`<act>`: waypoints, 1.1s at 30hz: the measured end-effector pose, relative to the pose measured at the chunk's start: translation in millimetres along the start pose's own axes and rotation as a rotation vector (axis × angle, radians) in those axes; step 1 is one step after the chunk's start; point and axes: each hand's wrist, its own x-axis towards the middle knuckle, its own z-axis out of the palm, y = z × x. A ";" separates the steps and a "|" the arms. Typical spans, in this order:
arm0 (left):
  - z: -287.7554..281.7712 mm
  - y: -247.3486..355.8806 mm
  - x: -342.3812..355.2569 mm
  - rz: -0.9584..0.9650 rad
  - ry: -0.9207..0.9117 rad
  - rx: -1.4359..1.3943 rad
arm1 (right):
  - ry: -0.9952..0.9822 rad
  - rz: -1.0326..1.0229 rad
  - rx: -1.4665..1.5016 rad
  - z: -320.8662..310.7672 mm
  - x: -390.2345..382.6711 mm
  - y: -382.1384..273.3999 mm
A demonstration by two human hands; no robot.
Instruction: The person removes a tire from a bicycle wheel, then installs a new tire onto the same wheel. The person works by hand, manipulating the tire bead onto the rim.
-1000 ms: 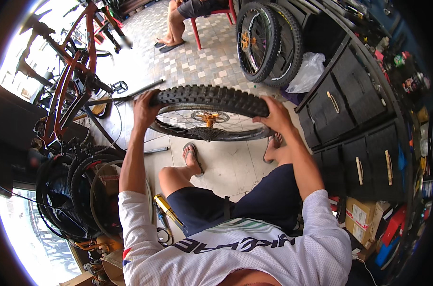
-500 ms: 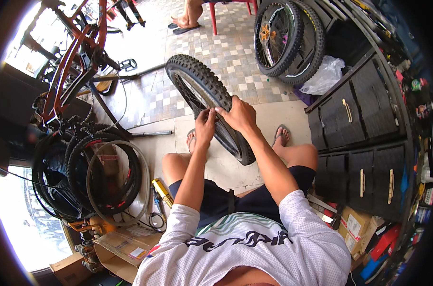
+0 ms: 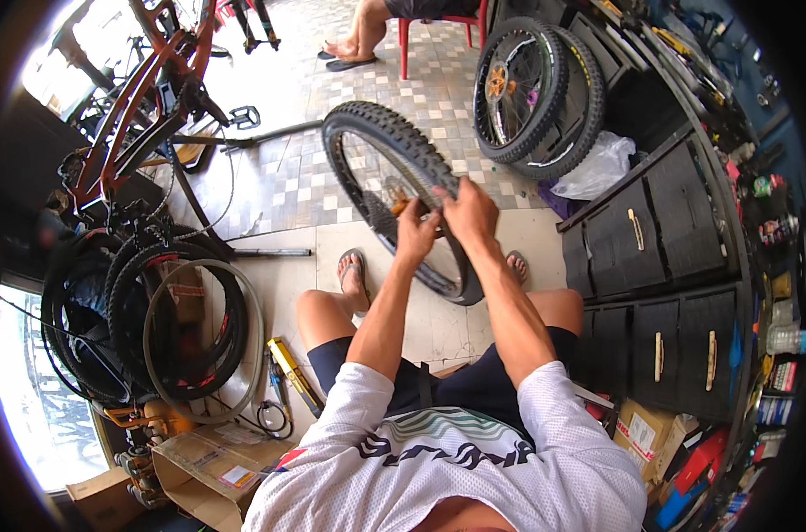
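Observation:
A bicycle wheel (image 3: 387,129) with a knobby black tyre, orange hub and sprocket cluster stands tilted between my legs. My left hand (image 3: 416,232) is closed on its near side at the rim, fingertips by the spokes. My right hand (image 3: 469,213) grips the tyre and rim just right of the left, fingers curled over the tread. What lies under my fingertips is too small to make out.
An orange-black bike frame (image 3: 128,133), loose tyres (image 3: 133,319) and a yellow pump (image 3: 292,368) lie left; cardboard boxes (image 3: 199,470) lie lower left. Spare wheels (image 3: 518,97) lean beside black drawers (image 3: 633,230). A seated person's legs (image 3: 363,35) show at the top.
The wheel has swung from lying crosswise between spread hands to a steeper diagonal. My hands have come together on its near side and shifted slightly right over the last half second.

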 end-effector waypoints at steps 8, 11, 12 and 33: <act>43.5 -25.7 -10.1 -0.088 -0.050 0.306 | 0.159 0.061 -0.121 20.9 -1.6 102.0; 51.7 -29.4 -21.4 -0.147 -0.014 0.275 | 0.125 0.143 -0.027 40.4 -16.0 117.8; 49.8 -32.1 -24.1 -0.142 0.002 0.254 | 0.113 0.161 0.013 46.6 -18.4 118.0; -53.2 12.9 -42.9 -0.220 0.398 0.389 | -0.062 0.468 0.312 189.9 -42.2 133.3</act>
